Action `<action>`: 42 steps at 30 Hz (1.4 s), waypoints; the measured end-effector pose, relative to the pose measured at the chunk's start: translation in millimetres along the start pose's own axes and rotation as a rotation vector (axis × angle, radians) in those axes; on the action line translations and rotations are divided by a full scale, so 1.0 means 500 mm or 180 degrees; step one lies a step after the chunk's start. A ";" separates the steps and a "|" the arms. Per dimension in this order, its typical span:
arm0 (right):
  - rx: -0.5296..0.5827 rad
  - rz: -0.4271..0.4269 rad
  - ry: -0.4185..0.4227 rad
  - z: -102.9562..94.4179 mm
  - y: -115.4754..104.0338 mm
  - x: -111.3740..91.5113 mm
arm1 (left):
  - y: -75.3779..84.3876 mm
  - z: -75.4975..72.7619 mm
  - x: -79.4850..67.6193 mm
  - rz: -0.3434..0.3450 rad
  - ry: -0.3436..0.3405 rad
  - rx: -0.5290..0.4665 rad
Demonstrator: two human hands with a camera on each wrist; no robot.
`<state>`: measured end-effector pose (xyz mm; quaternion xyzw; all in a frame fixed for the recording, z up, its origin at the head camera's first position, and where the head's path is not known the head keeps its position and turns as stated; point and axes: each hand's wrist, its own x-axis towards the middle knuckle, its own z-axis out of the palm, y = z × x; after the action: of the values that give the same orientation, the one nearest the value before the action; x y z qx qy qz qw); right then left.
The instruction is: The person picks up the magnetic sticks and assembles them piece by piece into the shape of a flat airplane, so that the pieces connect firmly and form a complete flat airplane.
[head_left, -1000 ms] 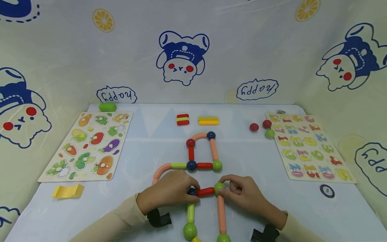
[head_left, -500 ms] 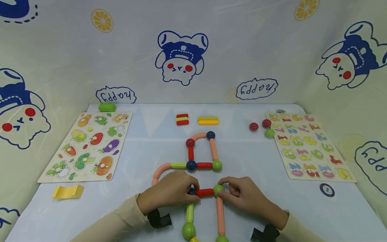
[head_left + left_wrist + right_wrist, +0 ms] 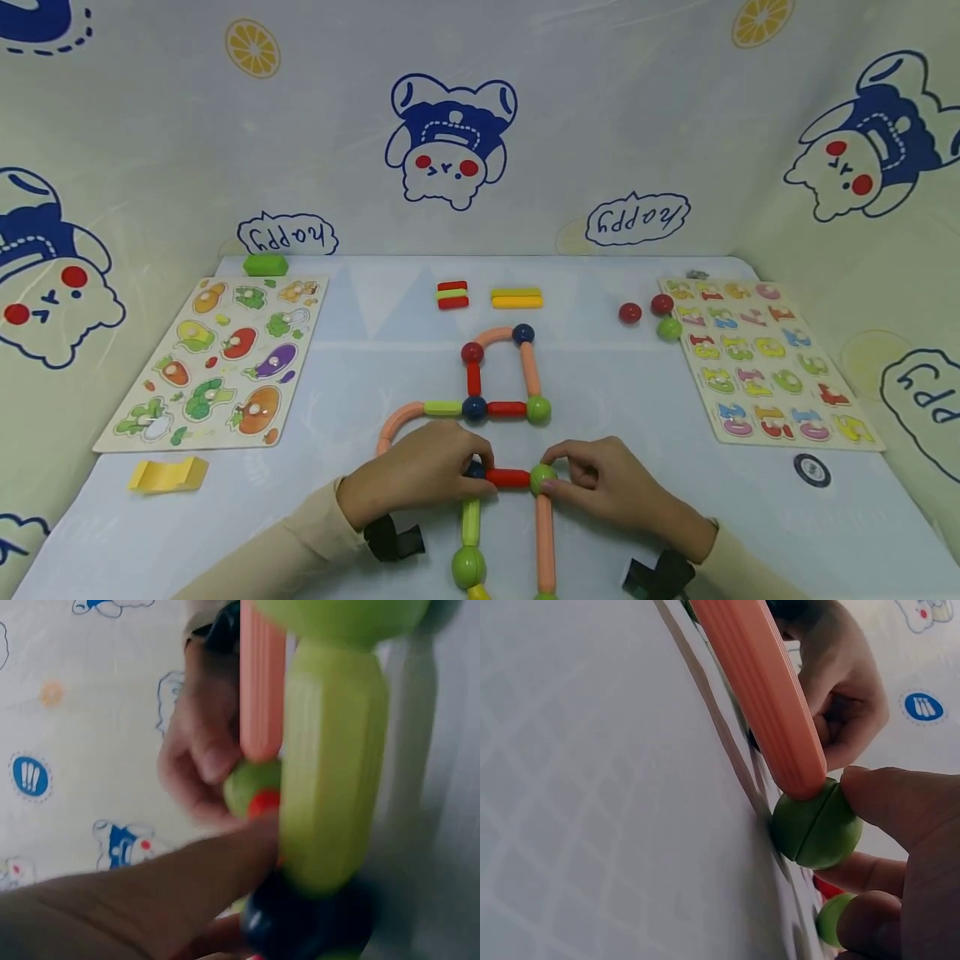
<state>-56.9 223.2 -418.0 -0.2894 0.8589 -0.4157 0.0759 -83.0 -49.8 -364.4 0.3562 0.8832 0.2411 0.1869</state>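
In the head view my left hand (image 3: 420,467) pinches a dark blue ball (image 3: 476,470), partly hidden by the fingers. My right hand (image 3: 611,479) grips a green ball (image 3: 542,478) between thumb and forefinger. A red stick (image 3: 508,478) joins these two balls. From the blue ball a yellow-green stick (image 3: 330,772) runs toward me to another green ball (image 3: 468,567). An orange stick (image 3: 761,690) runs from the gripped green ball down to the frame's lower edge. Just beyond the hands lies a joined figure with a blue ball (image 3: 475,407), a red stick (image 3: 507,409) and a curved orange stick (image 3: 397,421).
A vegetable puzzle board (image 3: 217,367) lies left, another picture board (image 3: 772,367) right. Short sticks (image 3: 452,295) and yellow sticks (image 3: 517,298) sit at the back. Loose red balls (image 3: 630,313) and a green ball (image 3: 669,329) are near the right board. A yellow block (image 3: 168,475) lies left.
My right hand's green ball has shifted slightly toward me and left, so the red stick now lies nearly level. The orange stick moved with it. The left hand keeps its pinch almost in place.
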 end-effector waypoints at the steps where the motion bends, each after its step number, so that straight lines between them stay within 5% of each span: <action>1: -0.0013 0.0003 0.0003 0.000 0.000 0.000 | -0.003 -0.006 -0.003 -0.0016 0.0023 0.0028; 7: -0.0054 0.0065 0.0057 0.000 -0.004 0.002 | -0.022 -0.043 -0.023 -0.0099 0.0142 0.0076; 17: -0.0011 0.0121 0.0038 0.004 -0.006 0.006 | -0.040 -0.047 -0.055 -0.0230 -0.0128 0.0180; 30: -0.0103 0.0043 0.0044 0.004 0.000 0.000 | -0.094 -0.027 -0.152 -0.0468 0.0518 0.0046; 42: -0.0019 -0.0138 0.0030 0.000 -0.001 0.000 | -0.096 -0.009 -0.147 -0.0344 0.0548 -0.0076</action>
<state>-56.7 222.8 -417.4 -0.3062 0.8540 -0.4161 0.0620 -61.5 -134.4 -375.7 0.2837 0.9110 0.2708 0.1273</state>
